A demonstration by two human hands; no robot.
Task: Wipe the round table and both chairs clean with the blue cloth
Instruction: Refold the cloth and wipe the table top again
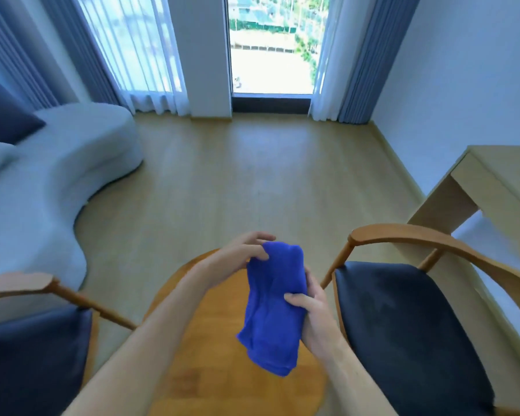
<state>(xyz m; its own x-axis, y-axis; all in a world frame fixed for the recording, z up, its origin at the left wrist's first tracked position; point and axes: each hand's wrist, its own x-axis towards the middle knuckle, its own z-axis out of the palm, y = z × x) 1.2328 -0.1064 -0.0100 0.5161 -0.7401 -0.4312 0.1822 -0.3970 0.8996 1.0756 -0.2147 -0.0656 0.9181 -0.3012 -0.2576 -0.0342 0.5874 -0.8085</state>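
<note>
Here the blue cloth (272, 304) hangs bunched in the air above the round table (210, 349), soft, limp and probably light, so it is best gathered into a pad. The left hand (246, 250) pinches its top edge; the right hand (308, 313) is closed around its middle. 2 chairs flank the table: left chair (30, 349), right chair (403, 325). No containers show.
</note>
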